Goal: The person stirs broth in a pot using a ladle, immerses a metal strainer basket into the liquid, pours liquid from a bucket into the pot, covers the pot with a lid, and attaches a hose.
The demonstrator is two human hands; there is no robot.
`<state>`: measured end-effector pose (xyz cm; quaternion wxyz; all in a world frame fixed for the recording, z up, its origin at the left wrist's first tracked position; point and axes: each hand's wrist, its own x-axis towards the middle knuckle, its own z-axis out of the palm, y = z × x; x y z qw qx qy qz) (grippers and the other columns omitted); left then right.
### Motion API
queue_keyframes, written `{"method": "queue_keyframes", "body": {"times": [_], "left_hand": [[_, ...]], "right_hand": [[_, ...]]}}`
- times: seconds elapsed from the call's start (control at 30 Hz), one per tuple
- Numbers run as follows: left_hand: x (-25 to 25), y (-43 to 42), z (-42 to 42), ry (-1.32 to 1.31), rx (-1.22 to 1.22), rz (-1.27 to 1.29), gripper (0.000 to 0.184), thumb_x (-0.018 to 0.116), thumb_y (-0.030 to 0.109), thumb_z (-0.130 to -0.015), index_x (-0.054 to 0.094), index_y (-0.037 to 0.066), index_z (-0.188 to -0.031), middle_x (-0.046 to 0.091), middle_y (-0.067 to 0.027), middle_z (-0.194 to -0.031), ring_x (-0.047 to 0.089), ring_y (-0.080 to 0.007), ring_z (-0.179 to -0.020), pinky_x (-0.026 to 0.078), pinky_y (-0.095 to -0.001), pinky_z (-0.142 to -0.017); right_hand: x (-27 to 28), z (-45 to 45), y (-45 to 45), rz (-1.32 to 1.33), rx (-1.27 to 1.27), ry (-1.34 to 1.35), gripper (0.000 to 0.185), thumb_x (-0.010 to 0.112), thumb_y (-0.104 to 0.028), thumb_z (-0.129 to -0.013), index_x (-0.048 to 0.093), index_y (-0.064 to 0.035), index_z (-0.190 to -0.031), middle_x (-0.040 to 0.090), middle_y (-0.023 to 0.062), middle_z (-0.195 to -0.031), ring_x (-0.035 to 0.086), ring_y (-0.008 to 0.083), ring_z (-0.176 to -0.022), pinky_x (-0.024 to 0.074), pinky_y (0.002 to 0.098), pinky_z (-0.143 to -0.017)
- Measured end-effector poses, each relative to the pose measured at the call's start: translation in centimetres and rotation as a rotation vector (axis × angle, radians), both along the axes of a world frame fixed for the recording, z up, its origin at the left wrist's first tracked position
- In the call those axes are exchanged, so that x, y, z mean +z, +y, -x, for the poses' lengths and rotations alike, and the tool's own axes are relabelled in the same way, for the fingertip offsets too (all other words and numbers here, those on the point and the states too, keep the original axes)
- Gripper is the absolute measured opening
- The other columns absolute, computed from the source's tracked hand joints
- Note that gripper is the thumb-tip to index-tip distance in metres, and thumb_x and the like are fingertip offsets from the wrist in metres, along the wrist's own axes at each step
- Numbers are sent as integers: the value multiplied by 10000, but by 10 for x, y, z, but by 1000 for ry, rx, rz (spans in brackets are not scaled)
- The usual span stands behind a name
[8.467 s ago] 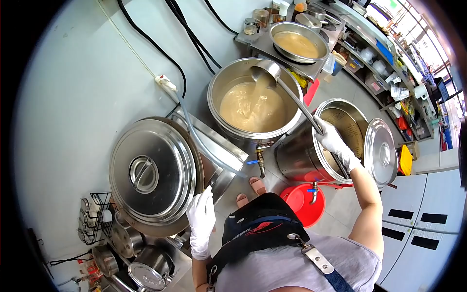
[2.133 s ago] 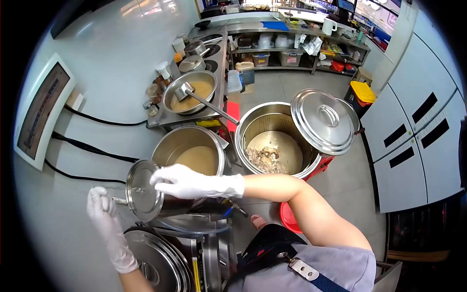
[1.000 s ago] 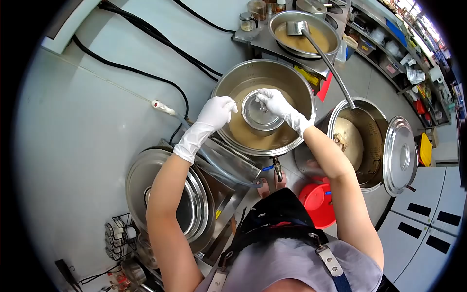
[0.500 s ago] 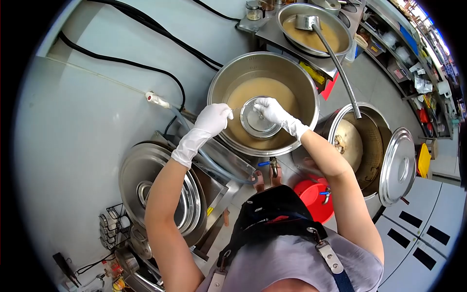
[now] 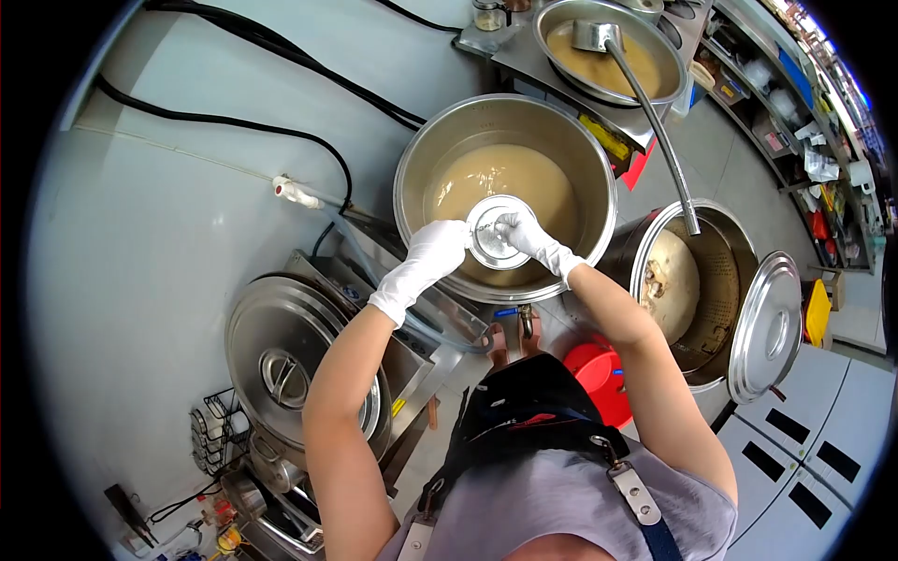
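Observation:
A round, shiny metal piece, lid-like with a raised rim, is held above a large steel pot of cloudy tan liquid. My right hand, in a white glove, has its fingers closed at the middle of this piece. My left hand, also gloved, is closed at its left edge. A thin, chain-like strand seems to run between the hands, but what the left fingers grip is hidden. I cannot tell whether the metal piece is a lid or the top of a container.
A basin with a long-handled ladle stands at the upper right. To the right are an open pot, its leaning lid and a red bucket. Large lids lie left. A tap juts from the middle pot.
My left hand has moved right and slightly down, up to the metal piece. The metal piece looks smaller and brighter, and glints now show on the liquid. My right hand has lowered slightly.

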<state>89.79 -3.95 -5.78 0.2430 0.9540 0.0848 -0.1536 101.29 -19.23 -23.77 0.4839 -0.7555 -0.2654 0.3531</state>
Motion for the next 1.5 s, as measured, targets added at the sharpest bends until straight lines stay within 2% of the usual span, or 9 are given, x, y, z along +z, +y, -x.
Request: {"method": "queue_keyframes", "body": {"times": [0.2,0.57,1.0,1.07,1.17,1.23,1.27,1.4,1.5], "left_hand": [[-25,13,-4,58,53,-6,182,499,200,-827,640,84,-833,647,-140,-821,609,-351,-806,472,-435,-699],[-3,18,-18,96,152,-22,213,472,226,-856,622,78,-820,645,-141,-810,608,-349,-801,468,-439,-708],[-12,10,-35,-4,105,-57,217,459,217,-848,627,85,-807,635,-148,-790,598,-353,-774,461,-431,-689],[-16,6,-37,-9,114,-67,220,449,214,-855,625,92,-804,633,-144,-788,595,-349,-771,454,-426,-690],[-22,0,-39,11,104,-112,200,459,207,-845,623,100,-808,635,-142,-792,599,-348,-776,456,-427,-689],[-35,-1,-41,57,99,-153,185,466,201,-838,623,105,-811,637,-141,-797,603,-347,-782,459,-427,-691],[-42,-1,-42,65,115,-170,172,471,196,-834,620,110,-821,642,-141,-796,609,-346,-791,463,-434,-694],[-62,3,-42,81,93,-209,174,465,199,-846,611,104,-847,645,-153,-799,615,-354,-793,465,-453,-691],[-64,6,-42,46,94,-227,148,501,113,-791,643,74,-816,660,-158,-780,649,-341,-766,506,-444,-658]], "right_hand": [[22,8,0,5,-42,211,150,539,-108,-887,632,-19,-809,550,4,-635,505,102,-582,434,251,-556],[27,6,16,-118,-140,370,105,544,-45,-867,632,8,-848,559,-6,-650,491,84,-580,416,235,-550],[27,-5,6,-1,-124,213,139,536,-90,-875,644,-16,-829,579,32,-617,521,109,-556,437,265,-537],[-22,-14,7,27,-17,-68,136,531,-91,-881,651,-34,-848,574,17,-617,515,102,-553,435,262,-518],[-61,-20,10,5,-41,9,155,530,-88,-882,669,-58,-944,628,42,-716,548,117,-567,450,291,-509],[-46,-9,15,-138,-253,398,173,541,-89,-874,673,-64,-984,660,71,-789,579,133,-588,465,322,-529],[-27,-11,11,57,-235,370,208,553,-77,-864,664,-69,-1040,671,103,-870,616,149,-643,485,326,-567],[-24,-7,13,119,-245,179,140,530,-76,-888,649,-2,-893,610,40,-653,543,118,-511,442,253,-457],[-29,-8,20,82,-313,379,135,539,-90,-886,638,-13,-834,602,44,-640,551,122,-514,441,254,-463]]}}
